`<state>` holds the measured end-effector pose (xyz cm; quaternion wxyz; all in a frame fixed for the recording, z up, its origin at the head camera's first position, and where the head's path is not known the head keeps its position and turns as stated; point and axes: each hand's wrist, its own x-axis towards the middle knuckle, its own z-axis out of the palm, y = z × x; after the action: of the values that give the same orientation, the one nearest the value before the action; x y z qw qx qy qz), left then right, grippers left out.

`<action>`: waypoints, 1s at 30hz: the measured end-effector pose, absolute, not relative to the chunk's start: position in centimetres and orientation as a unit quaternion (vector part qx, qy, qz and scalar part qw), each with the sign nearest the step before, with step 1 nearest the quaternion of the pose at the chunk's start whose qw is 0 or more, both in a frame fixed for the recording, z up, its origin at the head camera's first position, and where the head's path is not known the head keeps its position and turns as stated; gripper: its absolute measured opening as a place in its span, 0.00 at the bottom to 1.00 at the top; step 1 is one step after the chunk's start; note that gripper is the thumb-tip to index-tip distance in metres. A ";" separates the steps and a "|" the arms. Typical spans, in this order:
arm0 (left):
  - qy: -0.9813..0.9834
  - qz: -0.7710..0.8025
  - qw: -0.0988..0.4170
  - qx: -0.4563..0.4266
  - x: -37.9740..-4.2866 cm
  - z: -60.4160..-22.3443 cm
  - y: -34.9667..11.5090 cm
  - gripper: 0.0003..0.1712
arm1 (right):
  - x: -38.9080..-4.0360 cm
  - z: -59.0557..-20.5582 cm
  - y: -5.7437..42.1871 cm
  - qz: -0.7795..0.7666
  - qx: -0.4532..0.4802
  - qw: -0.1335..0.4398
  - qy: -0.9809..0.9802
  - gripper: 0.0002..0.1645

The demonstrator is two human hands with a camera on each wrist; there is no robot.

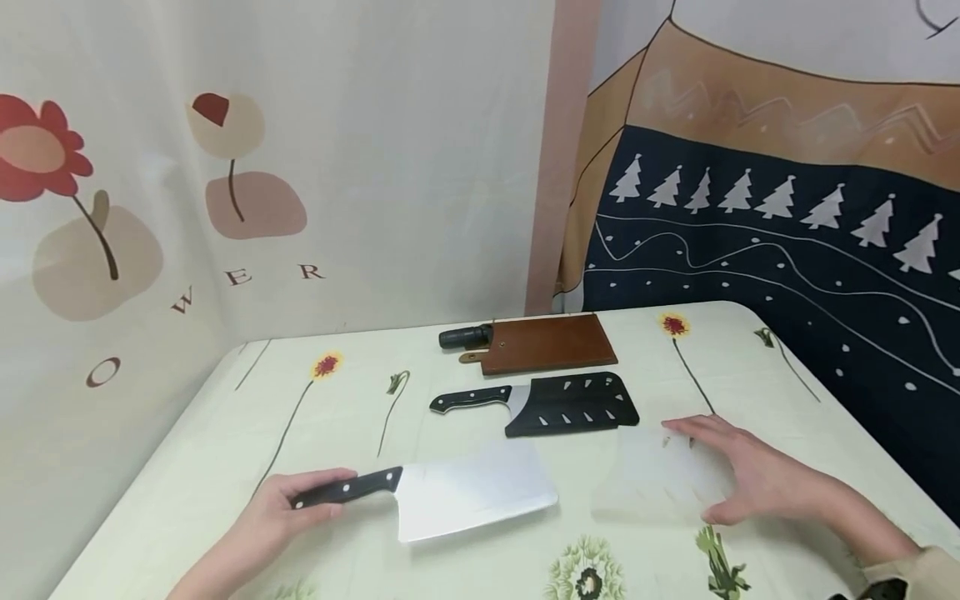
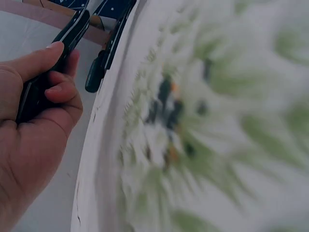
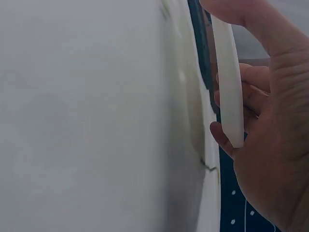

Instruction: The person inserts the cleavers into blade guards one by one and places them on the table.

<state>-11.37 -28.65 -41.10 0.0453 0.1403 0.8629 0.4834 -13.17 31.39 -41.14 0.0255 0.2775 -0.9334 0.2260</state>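
Note:
My left hand grips a cleaver by its black riveted handle, and the bare, shiny blade points right, over the table. In the left wrist view the thumb and curled fingers wrap the black handle. To the right of the blade tip, my right hand holds a translucent white blade sheath, apart from the cleaver. The right wrist view shows this sheath edge-on, between the thumb and the fingers.
Behind the bare cleaver lies a second cleaver in a slotted black sheath. Farther back is a brown case with a snap tab and a black handle at its left end. A flower-patterned cloth covers the table; curtains hang behind.

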 end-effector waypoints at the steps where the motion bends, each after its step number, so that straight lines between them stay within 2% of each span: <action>1: 0.865 0.485 0.049 0.120 -11.6 -40.9 -28.2 0.23 | -13.4 -41.0 31.2 0.227 0.287 0.031 -0.930 0.64; 6: 0.846 0.525 0.047 0.077 -12.9 -40.3 -26.1 0.25 | -14.3 -40.3 30.1 0.236 0.322 0.042 -0.916 0.63; 12: 0.826 0.559 0.036 0.065 -13.7 -39.8 -24.6 0.25 | -14.6 -39.7 28.3 0.253 0.329 0.015 -0.910 0.62; 19: 0.815 0.576 0.032 0.060 -13.9 -39.6 -24.1 0.25 | -14.4 -39.1 27.3 0.270 0.317 -0.018 -0.909 0.62; 30: 0.813 0.579 0.034 0.055 -14.0 -39.9 -23.9 0.26 | -14.8 -39.2 26.9 0.294 0.312 -0.023 -0.903 0.61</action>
<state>-13.96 -23.94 -39.86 0.0343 0.0551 0.8128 0.5790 -14.76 26.89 -39.15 -0.0232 0.3121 -0.9032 0.2937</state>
